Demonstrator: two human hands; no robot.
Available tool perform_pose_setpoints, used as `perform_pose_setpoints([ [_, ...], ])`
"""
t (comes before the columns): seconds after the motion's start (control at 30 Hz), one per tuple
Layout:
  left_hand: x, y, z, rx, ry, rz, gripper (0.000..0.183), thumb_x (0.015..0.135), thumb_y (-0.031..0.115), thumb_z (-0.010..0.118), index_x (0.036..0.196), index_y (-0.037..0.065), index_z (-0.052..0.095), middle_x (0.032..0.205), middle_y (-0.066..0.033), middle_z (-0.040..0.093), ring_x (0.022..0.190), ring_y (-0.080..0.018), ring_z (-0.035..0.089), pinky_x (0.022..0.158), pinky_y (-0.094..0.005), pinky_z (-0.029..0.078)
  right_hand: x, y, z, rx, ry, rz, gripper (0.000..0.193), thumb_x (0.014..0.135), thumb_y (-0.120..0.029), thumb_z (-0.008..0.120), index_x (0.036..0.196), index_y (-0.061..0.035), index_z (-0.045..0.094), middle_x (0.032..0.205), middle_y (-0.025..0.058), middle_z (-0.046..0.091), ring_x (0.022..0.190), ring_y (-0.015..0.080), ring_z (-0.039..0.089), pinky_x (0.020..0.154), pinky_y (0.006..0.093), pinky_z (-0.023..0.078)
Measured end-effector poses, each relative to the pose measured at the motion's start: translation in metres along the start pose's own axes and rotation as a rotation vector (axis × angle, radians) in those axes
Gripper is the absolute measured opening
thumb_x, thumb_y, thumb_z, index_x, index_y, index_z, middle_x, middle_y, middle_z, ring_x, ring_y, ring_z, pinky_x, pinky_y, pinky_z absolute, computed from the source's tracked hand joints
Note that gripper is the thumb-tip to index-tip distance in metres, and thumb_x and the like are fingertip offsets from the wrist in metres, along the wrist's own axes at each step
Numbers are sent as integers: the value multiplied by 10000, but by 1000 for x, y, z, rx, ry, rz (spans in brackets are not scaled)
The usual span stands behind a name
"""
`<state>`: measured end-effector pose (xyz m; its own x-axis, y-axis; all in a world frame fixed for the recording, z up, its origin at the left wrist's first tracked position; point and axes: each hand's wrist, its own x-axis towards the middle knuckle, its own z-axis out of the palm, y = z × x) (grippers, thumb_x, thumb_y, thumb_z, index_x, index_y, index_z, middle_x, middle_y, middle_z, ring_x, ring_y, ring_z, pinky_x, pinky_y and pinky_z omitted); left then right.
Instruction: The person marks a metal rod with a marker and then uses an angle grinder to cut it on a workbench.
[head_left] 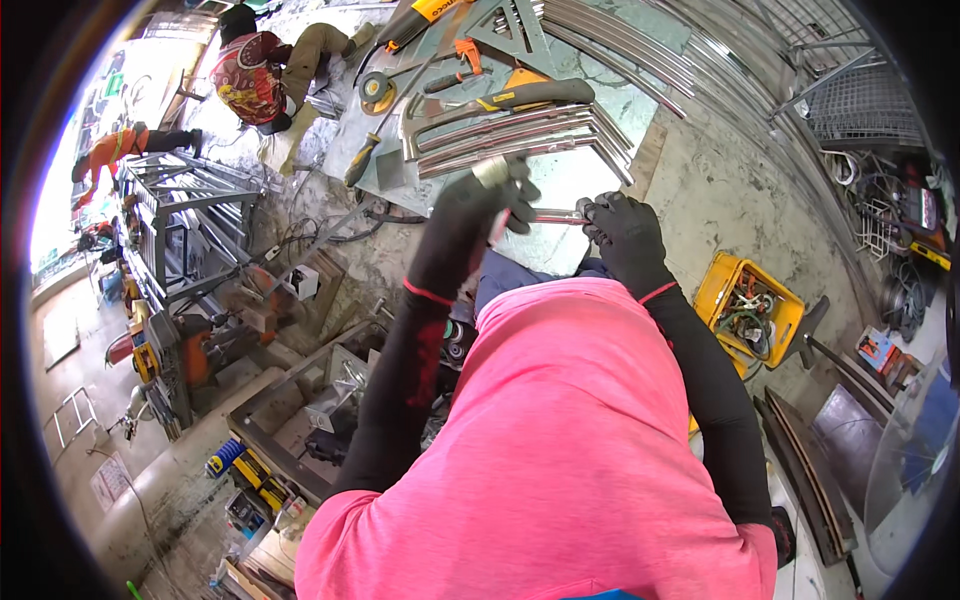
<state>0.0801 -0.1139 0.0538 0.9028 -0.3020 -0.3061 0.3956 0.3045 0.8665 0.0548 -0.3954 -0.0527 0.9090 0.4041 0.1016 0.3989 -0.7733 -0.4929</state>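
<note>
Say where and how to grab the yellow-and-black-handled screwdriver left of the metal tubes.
I'd grip the thick handle around its middle, from above and the person's side, probably with the left hand, which is nearer. The handle's butt points back toward the person; the thin shaft points away and likely gives less purchase.

Lettering marks a yellow tool at the top edge; print on a red shirt and a pale sheet is illegible.
</note>
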Motion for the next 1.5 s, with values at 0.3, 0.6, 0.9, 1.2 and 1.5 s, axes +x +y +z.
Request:
perform_pose_setpoints([
  [0.3, -39, -71, -12, -292, 181, -208, 454, 1087, 191, 656, 1505, 18, 626, 1257, -156, 749, 1027, -264, 740, 936, -418, 611, 4, -4, -9, -20, 46, -41, 276, 869, -212, 827, 1126, -113, 802, 1117, 106, 715, 1003, 318, 718, 840, 478, 547],
  [0.6, -32, -67, -1, 79, 126, -54, 414, 1148, 187, 587, 1513, -5, 612, 1307, -156, 714, 1156, -254, 722, 1015, -416, 598, 2, 1, -3, -5, 102, -57, 273, 872, -268, 828, 1094, -113, 790, 1141, 100, 711, 1010, 315, 704, 860, 479, 533],
  [0.9, -9, -81, 17, 366, 181, -10, 317, 1089, 133, 694, 1361, -19, 750, 1024, -29, 794, 885, -97, 715, 771, -270, 570, 1, 0, -9, 8, 77, -83, 405, 946, -328, 781, 1310, -150, 787, 1147, 109, 726, 1037, 320, 696, 870, 494, 524],
  [1.2, -5, -82, 26, 446, 192, -25, 298, 1047, 133, 776, 1324, 24, 777, 891, 17, 740, 744, -45, 620, 660, -254, 517, 0, 2, -7, -14, 68, -86, 428, 970, -365, 761, 1337, -147, 779, 1153, 117, 736, 1061, 321, 696, 890, 504, 518],
  [1.5, -2, -97, 21, 586, 158, 148, 285, 1020, 110, 787, 1280, -9, 776, 1038, -91, 791, 832, -122, 705, 728, -299, 564, -1, 6, -2, -27, 97, -116, 434, 957, -348, 782, 1349, -160, 776, 1184, 111, 722, 1042, 323, 683, 896, 484, 515],
])
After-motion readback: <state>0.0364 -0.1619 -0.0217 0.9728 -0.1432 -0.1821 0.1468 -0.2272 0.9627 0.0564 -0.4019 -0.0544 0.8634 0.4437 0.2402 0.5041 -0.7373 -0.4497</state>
